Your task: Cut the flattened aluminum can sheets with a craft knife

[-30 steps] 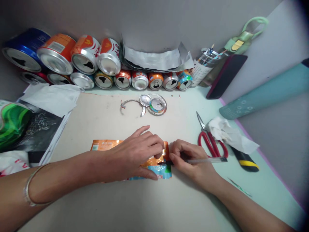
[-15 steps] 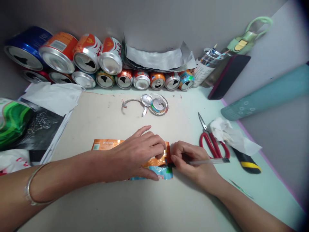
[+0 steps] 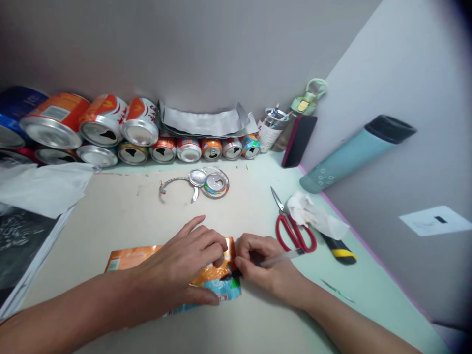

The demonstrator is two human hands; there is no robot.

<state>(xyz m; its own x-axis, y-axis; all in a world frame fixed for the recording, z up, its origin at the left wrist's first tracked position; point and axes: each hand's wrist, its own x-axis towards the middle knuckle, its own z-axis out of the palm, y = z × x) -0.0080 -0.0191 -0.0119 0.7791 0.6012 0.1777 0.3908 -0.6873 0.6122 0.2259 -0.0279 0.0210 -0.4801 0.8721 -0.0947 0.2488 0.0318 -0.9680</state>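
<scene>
A printed sheet (image 3: 221, 286), orange above and blue below, lies on the pale board (image 3: 254, 206) in front of me. My left hand (image 3: 188, 260) rests on top of it, thumb stretched along the blue part and fingers spread, some of them bent; it covers the sheet's middle. Between the fingers of my right hand (image 3: 269, 268) is a clear-barrelled pen (image 3: 282, 257). Its dark tip end reaches over the sheet's right end, close to my left fingers. Whether the tip touches the sheet I cannot tell.
Drink cans (image 3: 140, 129) are stacked along the back wall, with curved metal sheets (image 3: 202, 123) on top. Cut can pieces (image 3: 212, 183) lie beyond my hands. Red-handled scissors (image 3: 295, 231), crumpled tissue (image 3: 313, 214) and a black-yellow handle (image 3: 342, 253) sit right; a teal bottle (image 3: 350, 155) stands behind.
The view has swung to the right and up, so everything appears further left and lower. My left hand stays on the sheet, and my right hand still holds the pen.
</scene>
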